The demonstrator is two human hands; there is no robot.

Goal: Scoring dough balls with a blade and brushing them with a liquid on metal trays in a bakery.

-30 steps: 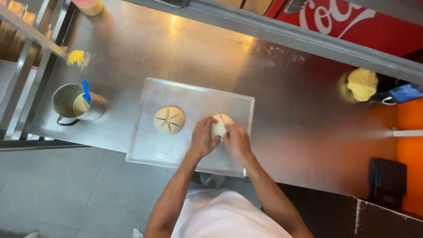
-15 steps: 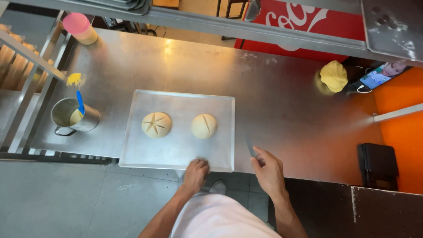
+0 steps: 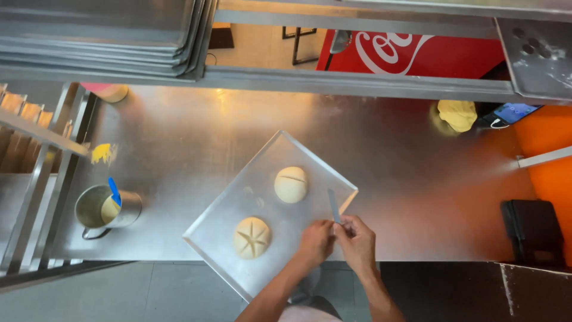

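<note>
A metal baking tray (image 3: 220, 229) lies turned at an angle on the steel counter, partly over the front edge. On it sit two pale dough balls: one (image 3: 252, 237) scored with a star cut near the front, one (image 3: 291, 184) with a single slash further back. My left hand (image 3: 314, 241) rests on the tray's near right edge. My right hand (image 3: 357, 238) holds a thin flat blade (image 3: 334, 206) that points up over the tray's right side. Both hands are close together, touching.
A metal cup (image 3: 107, 210) with yellow liquid and a blue-handled brush stands at the left. A yellow lump (image 3: 457, 114) and a phone (image 3: 513, 112) lie at the back right. Stacked trays (image 3: 101, 36) sit on a shelf above. A rack (image 3: 36, 173) borders the left.
The tray has been rotated from square to diagonal. My hands moved from the front edge onto the tray's right side, and the view shifted down.
</note>
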